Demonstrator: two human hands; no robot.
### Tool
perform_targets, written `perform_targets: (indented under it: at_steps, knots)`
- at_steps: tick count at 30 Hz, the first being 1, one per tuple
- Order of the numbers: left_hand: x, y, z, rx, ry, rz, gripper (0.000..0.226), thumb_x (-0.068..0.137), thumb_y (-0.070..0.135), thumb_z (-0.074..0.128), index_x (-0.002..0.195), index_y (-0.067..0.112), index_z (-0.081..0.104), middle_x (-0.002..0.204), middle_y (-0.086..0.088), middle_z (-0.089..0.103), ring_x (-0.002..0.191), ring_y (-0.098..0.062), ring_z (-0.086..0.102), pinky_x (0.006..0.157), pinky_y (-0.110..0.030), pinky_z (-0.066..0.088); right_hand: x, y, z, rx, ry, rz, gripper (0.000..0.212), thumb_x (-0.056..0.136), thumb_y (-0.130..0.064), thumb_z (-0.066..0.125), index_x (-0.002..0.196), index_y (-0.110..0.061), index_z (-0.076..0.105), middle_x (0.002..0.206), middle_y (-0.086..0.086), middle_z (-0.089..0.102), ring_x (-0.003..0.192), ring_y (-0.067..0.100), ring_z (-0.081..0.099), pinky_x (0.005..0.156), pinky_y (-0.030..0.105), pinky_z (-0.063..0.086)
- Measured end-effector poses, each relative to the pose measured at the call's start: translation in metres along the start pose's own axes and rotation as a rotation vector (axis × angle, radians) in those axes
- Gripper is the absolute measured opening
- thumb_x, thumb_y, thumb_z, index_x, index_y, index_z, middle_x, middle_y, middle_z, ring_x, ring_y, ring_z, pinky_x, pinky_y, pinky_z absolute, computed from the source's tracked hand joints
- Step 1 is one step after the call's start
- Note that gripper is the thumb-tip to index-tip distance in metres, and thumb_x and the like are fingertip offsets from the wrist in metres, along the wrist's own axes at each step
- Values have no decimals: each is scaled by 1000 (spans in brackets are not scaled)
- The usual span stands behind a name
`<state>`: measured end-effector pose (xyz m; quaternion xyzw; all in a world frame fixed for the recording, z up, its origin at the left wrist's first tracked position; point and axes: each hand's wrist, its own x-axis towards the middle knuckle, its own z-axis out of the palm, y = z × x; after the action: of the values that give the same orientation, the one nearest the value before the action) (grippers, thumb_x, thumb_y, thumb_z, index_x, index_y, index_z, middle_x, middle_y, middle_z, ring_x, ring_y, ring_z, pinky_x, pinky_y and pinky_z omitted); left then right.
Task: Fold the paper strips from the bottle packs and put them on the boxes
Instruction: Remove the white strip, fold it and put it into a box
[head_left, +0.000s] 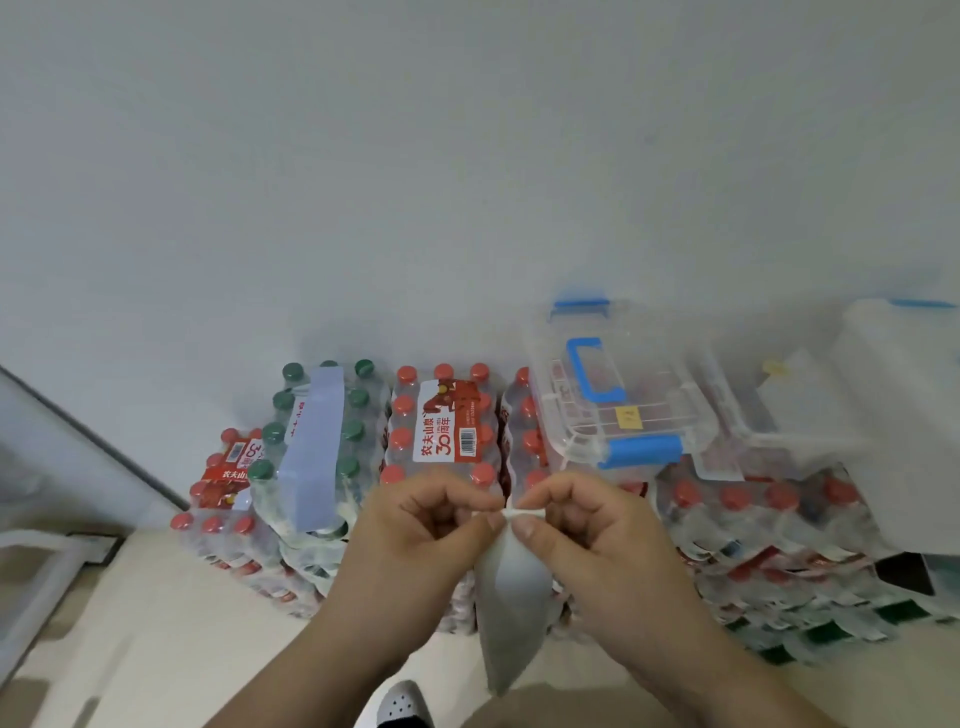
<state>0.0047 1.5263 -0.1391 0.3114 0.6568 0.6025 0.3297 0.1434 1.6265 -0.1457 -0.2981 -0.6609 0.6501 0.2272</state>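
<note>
Both my hands pinch the top edge of a white paper strip (511, 603), which hangs down between them in front of the bottle packs. My left hand (436, 525) grips its top from the left, my right hand (576, 525) from the right, thumbs nearly touching. Behind them a red-capped bottle pack (441, 421) carries a red-and-white label strip on top. To its left a green-capped pack (311, 447) bears a pale blue strip. A clear plastic box with blue handle and clips (613, 400) rests on packs at the right.
A second clear box (883, 405) sits further right on more red-capped packs (753, 519). Lower red-capped packs (223, 499) stand at far left. A white wall is behind everything. Beige floor lies below, with my shoe (402, 706) at the bottom edge.
</note>
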Motion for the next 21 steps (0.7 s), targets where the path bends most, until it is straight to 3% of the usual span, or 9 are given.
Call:
perform_targets:
  at_steps: [3,6,11,14,17,21]
  knots:
    - [-5,0,5,-11,-10,-15,14,82,0,74,80,13,78,73,-25,68,64,-22,61,59,-30,50,-4,-1,-4,-28,-14,28,10,95,-21,67,86,-27,69,80,11,75,79,33,69,72,53,57]
    - [-4,-3,7,-1,-18,-33,13,84,3,73,83,15,79,75,-22,72,66,-32,64,60,-36,52,-4,-1,-6,-80,-18,42,11,96,-24,66,86,-29,66,81,5,75,78,28,70,70,51,59]
    - [-1,-1,8,24,6,-8,19,87,3,70,81,19,79,78,-20,72,80,-43,66,69,-51,57,-2,-5,-7,-49,-15,5,8,92,-22,70,88,-29,68,76,9,74,76,29,69,67,41,58]
    - [1,2,7,34,8,11,19,87,5,70,82,21,78,79,-21,71,80,-43,65,68,-51,56,2,-7,-8,-25,-9,-7,9,90,-20,73,87,-28,72,73,9,74,71,25,68,67,37,54]
    - [1,4,7,11,-15,24,16,84,6,72,84,21,79,82,-26,69,83,-47,63,70,-53,57,4,-4,-9,17,18,-25,11,91,-15,72,88,-25,73,73,16,71,72,40,63,65,39,51]
    - [-2,1,6,11,-3,32,22,82,-1,74,84,20,79,84,-28,70,85,-51,64,76,-61,54,1,-4,-9,9,-3,-38,13,93,-14,70,87,-26,73,70,18,67,62,29,57,60,33,48]
